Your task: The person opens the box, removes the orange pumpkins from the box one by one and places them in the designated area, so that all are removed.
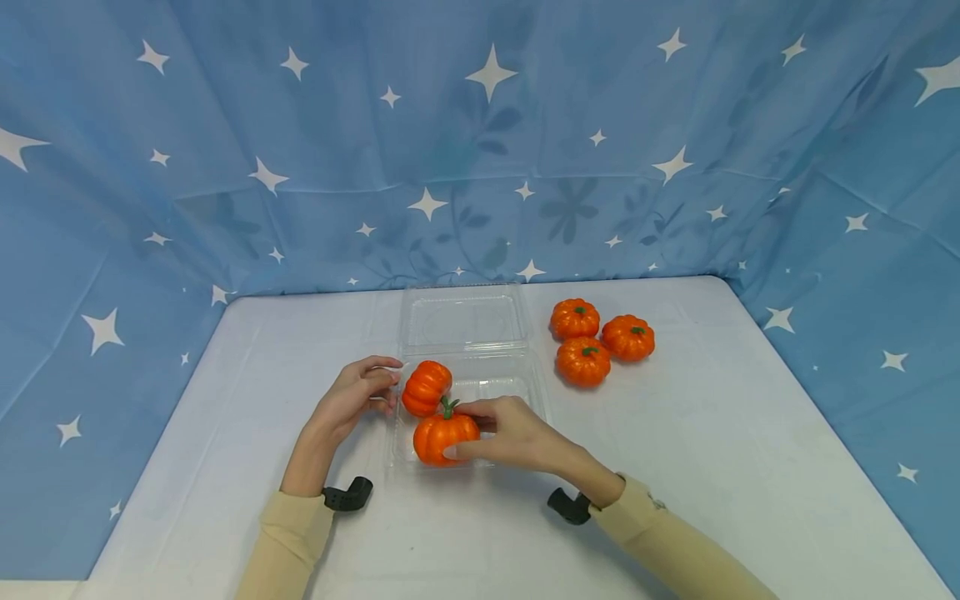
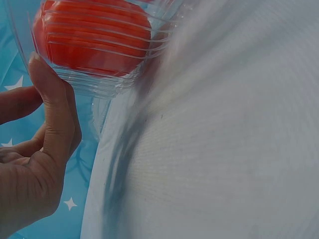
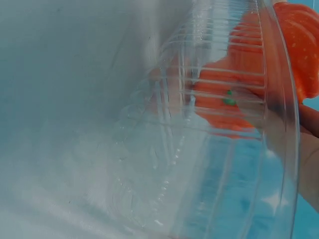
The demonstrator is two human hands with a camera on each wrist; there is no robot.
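The right hand (image 1: 516, 435) pinches one pumpkin (image 1: 441, 440) at seven o'clock of the clear box (image 1: 498, 387); a sideways push could roll the second pumpkin (image 1: 427, 387), at ten, past the loosely spread left hand (image 1: 354, 396).

No text, label, brand, number or sign is legible in any view: none on the clear container (image 1: 491, 387), on the orange pumpkins (image 1: 583, 362) to its right, or on the curtain (image 1: 360, 142) behind it, which bears only star and plant motifs.
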